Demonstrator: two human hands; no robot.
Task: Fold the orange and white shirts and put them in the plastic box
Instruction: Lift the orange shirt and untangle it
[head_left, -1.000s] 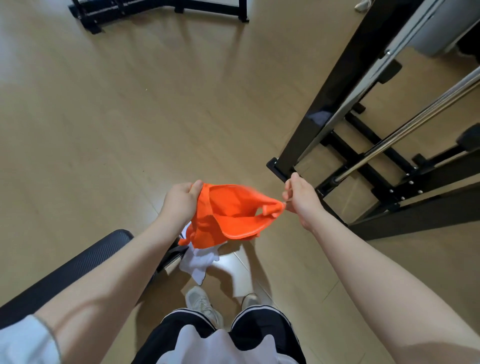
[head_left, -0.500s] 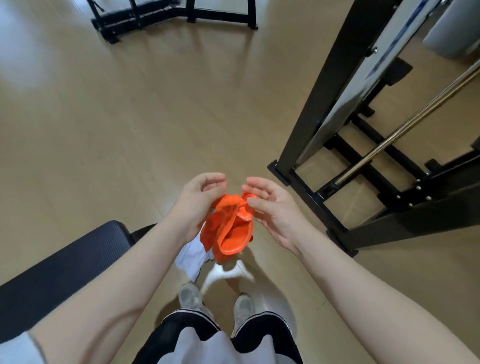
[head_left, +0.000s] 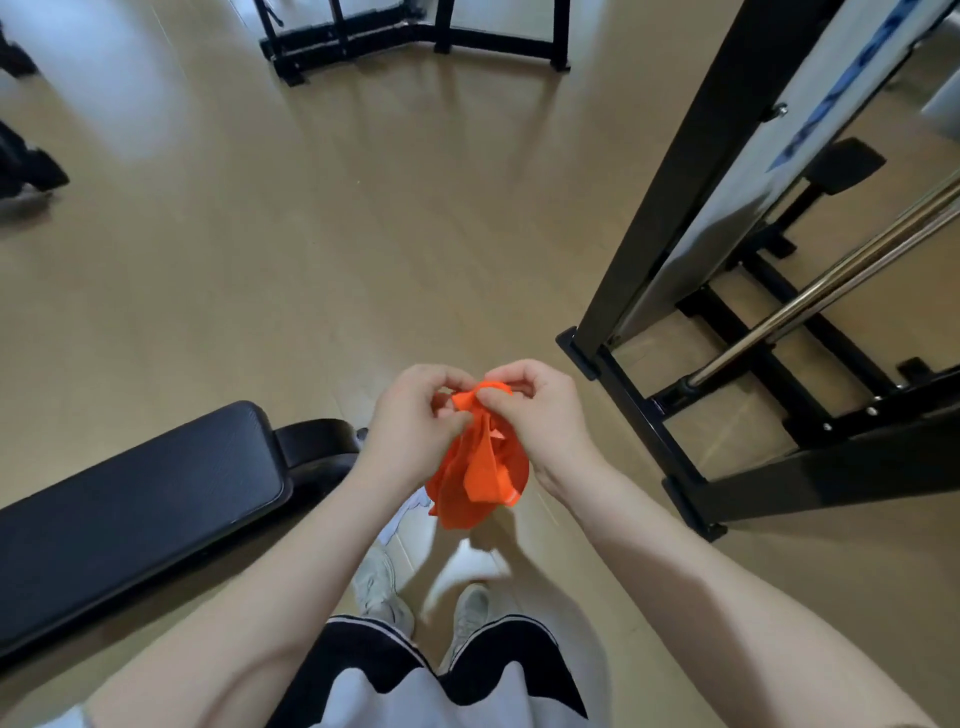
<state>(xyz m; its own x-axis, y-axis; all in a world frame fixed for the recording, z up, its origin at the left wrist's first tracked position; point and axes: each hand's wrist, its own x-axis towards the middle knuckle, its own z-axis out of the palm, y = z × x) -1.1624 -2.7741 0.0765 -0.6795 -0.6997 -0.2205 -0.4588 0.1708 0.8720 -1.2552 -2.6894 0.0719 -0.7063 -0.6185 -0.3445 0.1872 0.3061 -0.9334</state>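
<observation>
Head camera looks down past two bare forearms to a wooden floor (head_left: 260, 270). At far left a black padded bench (head_left: 140, 493) runs slantwise from the lower left edge toward the middle, its rounded end just beside the left wrist. The left forearm rises from the lower left corner toward the centre, and the left hand (head_left: 415, 415) sits with its back to the camera, fingers curled inward and pinching the top edge of the orange shirt (head_left: 478, 473). A sliver of white shirt (head_left: 410, 512) shows just under that wrist; how it is held cannot be told, as the arm hides most of it. The orange shirt hangs bunched between the two hands, gathered narrow at the top and wider below, above the floor and over the person's pale shoes (head_left: 382, 587). The right hand (head_left: 540, 410) is close against the left, thumb and fingers curled and nipping the same top edge of the orange cloth, its forearm running off to the lower right corner. To the right stands a black metal frame (head_left: 691, 176) with a steel bar (head_left: 831, 306) slanting through it. No plastic box shows in this view.
</observation>
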